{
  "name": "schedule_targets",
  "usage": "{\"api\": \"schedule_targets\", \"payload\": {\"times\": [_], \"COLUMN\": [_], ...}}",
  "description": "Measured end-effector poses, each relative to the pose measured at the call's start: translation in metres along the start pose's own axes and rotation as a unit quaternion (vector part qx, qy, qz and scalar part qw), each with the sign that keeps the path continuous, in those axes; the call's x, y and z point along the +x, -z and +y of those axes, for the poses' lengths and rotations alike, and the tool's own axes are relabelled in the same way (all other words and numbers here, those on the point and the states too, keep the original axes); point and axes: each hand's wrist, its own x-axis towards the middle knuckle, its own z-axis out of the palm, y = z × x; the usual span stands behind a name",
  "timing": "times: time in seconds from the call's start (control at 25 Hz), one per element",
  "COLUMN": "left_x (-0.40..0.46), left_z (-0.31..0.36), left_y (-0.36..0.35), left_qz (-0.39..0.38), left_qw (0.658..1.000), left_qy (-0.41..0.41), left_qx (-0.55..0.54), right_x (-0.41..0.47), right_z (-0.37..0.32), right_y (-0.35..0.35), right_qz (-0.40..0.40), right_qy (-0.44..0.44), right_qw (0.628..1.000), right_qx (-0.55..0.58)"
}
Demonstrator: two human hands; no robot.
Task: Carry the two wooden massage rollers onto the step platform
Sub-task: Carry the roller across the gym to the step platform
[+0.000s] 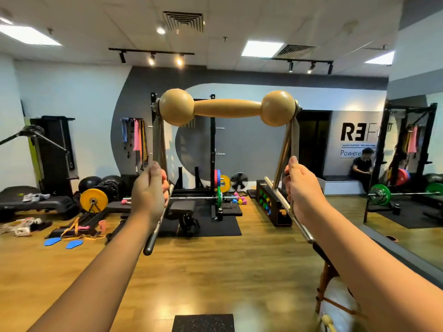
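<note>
Both arms extended forward at chest height. Left hand (149, 188) and right hand (302, 188): fingers curled tight around the metal handles of one wooden massage roller (227, 107), held aloft, level. Step platform (40, 203): far left on the floor, shoes on it.

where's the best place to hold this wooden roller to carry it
By the two metal handle bars, one per side, as the left hand and right hand do now. The wooden roller spins on its frame and its ball ends are smooth, so the bars give the steadier hold.
</note>
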Motion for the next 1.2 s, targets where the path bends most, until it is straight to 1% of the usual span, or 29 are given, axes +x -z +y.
{"api": "schedule_targets", "payload": {"times": [0.16,0.24,0.36,0.48,0.64,1.0,1.08,1.2], "left_x": [0.027,0.051,0.095,0.156,0.251,0.419,0.450,0.496], "left_z": [-0.029,-0.047,-0.080,-0.125,-0.182,-0.282,-0.304,-0.340], "left_y": [-0.019,-0.022,-0.023,-0.018,-0.005,0.026,0.029,0.030], "left_qz": [0.018,0.040,0.039,0.030,0.027,0.018,0.024,0.053], "left_qw": [1.000,0.998,0.999,0.999,0.999,0.999,0.998,0.996], "left_qy": [0.022,0.034,0.027,0.018,0.028,0.026,0.024,0.018], "left_qx": [0.005,0.017,0.024,0.029,0.030,0.043,0.060,0.073], "right_x": [0.048,0.073,0.115,0.170,0.246,0.382,0.416,0.471], "right_z": [0.028,0.046,0.072,0.100,0.135,0.211,0.229,0.249], "right_y": [-0.011,-0.031,-0.062,-0.108,-0.183,-0.325,-0.351,-0.393], "right_qz": [-0.024,-0.035,-0.038,-0.033,-0.029,-0.039,-0.037,-0.058], "right_qy": [-0.021,-0.039,-0.050,-0.047,-0.053,-0.054,-0.062,-0.063], "right_qw": [0.999,0.999,0.998,0.998,0.998,0.997,0.997,0.996], "right_qx": [0.012,0.013,0.016,0.013,0.009,0.026,0.032,0.031]}}
